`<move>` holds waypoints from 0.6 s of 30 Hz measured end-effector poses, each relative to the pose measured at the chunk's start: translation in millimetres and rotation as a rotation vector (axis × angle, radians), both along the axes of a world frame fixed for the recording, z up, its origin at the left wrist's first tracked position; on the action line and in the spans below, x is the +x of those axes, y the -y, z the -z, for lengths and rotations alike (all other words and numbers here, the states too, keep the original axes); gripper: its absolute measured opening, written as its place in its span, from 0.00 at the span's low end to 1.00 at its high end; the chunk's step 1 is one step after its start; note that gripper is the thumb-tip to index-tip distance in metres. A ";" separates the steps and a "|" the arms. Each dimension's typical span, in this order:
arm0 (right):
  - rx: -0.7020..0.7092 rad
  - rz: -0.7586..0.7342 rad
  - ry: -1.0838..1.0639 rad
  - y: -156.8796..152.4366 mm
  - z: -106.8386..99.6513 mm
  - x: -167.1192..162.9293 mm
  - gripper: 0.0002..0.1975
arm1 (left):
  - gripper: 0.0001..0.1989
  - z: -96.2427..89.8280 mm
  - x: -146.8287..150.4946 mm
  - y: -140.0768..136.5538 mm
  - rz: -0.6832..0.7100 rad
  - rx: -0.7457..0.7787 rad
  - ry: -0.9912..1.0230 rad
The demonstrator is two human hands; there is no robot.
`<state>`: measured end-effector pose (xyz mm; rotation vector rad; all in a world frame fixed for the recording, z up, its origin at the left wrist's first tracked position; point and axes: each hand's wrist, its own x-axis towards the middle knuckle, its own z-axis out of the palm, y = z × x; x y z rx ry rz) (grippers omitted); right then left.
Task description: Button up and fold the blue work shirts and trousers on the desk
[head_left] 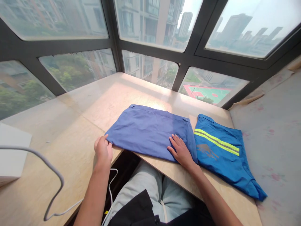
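A folded violet-blue garment (150, 130) lies flat on the pale surface in front of me, its banded edge with small side tabs facing the windows. At its near left corner, my left hand (103, 148) is closed, with thumb and fingers pinching the cloth. My right hand (180, 150) rests on the near right part of the garment, palm down with the fingers stretched out. Just right of it lies a second folded garment (218, 147), brighter blue, with a yellow and grey reflective stripe and a dark printed mark.
The pale ledge (77, 125) runs back to dark window frames (150, 47). At the left is a white box-like object (13, 153), with a grey cable (53, 171) curving past it. A patterned wall (272, 141) bounds the right side. My legs are below the near edge.
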<state>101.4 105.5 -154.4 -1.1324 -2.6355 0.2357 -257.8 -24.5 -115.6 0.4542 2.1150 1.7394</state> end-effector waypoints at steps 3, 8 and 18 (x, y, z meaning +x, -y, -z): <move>0.004 0.000 0.006 -0.5 1.1 1.4 0.29 | 0.13 -12.6 -2.9 4.5 -0.067 0.235 0.439; -0.030 -0.006 0.014 -2.4 -0.3 3.8 0.29 | 0.06 -26.3 -3.3 -4.8 -0.026 0.256 0.752; -0.288 0.065 0.062 -17.9 -38.2 -11.4 0.29 | 0.18 -26.2 21.2 -55.8 -0.168 0.269 0.570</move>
